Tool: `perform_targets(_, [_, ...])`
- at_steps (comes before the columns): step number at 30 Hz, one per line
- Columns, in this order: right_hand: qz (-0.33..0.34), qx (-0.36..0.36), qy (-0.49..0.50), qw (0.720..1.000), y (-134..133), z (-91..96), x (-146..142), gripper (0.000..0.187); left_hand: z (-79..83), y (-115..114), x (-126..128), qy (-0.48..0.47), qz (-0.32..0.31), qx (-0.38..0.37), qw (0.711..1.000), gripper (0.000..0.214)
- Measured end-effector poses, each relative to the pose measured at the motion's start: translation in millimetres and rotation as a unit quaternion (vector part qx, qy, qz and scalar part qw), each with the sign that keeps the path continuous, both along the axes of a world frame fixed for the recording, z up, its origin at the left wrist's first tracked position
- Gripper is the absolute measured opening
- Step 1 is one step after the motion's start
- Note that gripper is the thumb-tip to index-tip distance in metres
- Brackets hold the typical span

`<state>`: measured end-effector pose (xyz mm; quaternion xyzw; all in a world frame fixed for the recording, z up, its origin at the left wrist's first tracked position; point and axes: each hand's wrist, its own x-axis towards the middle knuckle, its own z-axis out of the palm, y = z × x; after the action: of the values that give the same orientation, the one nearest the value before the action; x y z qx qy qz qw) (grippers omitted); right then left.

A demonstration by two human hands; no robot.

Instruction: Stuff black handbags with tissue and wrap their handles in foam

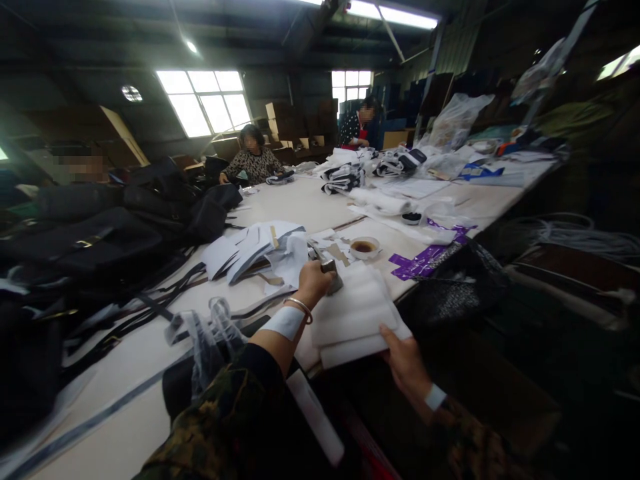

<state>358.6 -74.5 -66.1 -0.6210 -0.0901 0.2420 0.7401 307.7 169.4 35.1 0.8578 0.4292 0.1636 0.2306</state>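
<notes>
My left hand (315,281) is closed around a small dark grey, block-like tool (334,272); its exact kind is too blurred to tell. It sits over the upper left part of a stack of white foam sheets (353,310) at the table's near edge. My right hand (406,360) pinches the lower right corner of these sheets, thumb on top, the other fingers mostly hidden beneath. Just beyond the sheets stands a shallow white bowl (365,247) with brown liquid. Cut white paper pieces (250,248) are piled left of my left hand.
Black bags (100,240) and straps crowd the left side. Purple-printed plastic (425,261) hangs over the right table edge. Clear plastic strips (205,337) lie near my left forearm. Folded bundles (343,173) rest farther back. Co-workers (255,160) sit around the table.
</notes>
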Motion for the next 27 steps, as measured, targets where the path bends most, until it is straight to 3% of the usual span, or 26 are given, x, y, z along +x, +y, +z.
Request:
perform_targets(3, [0.021,-0.076,0.030,0.996,-11.2,-5.1,11.1,0.070,-1.6,-14.1,-12.9,0.026,-0.011,0.006,1.000,0.031])
perform_targets(6, [-0.035,-0.171,-0.152,0.973,-35.0,0.7,35.6,0.069,12.3,-19.9,-28.7,0.059,-0.030,0.008,0.998,0.034])
perform_targets(8, [-0.050,-0.198,-0.364,0.909,-46.1,13.3,46.1,0.057,25.3,-25.6,-41.1,0.072,-0.051,0.016,0.996,0.035])
perform_targets(11, [0.051,-0.192,-0.605,0.771,-44.0,38.7,43.9,0.033,36.9,-44.6,-61.7,0.102,-0.120,0.054,0.986,0.035])
perform_targets(14, [0.184,-0.212,-0.701,0.656,-24.6,57.1,29.9,0.033,30.9,-72.7,-81.1,0.159,-0.236,0.094,0.954,0.040])
perform_targets(17, [0.239,-0.235,-0.740,0.582,-4.3,63.8,21.9,0.027,14.9,-95.6,-93.5,0.173,-0.289,0.101,0.936,0.038])
perform_targets(20, [0.230,-0.234,-0.764,0.556,8.5,69.8,23.3,0.021,4.0,-103.3,-96.5,0.161,-0.278,0.120,0.939,0.023])
perform_targets(22, [0.203,-0.222,-0.776,0.555,12.7,77.0,23.2,0.023,2.5,-101.8,-95.0,0.149,-0.253,0.127,0.947,0.020])
perform_targets(24, [0.156,-0.192,-0.781,0.573,13.3,84.2,17.7,0.024,3.9,-98.0,-92.9,0.138,-0.219,0.125,0.958,0.026])
perform_targets(27, [0.110,-0.140,-0.760,0.625,9.1,86.0,1.5,0.024,6.4,-91.6,-90.8,0.123,-0.170,0.111,0.971,0.027])
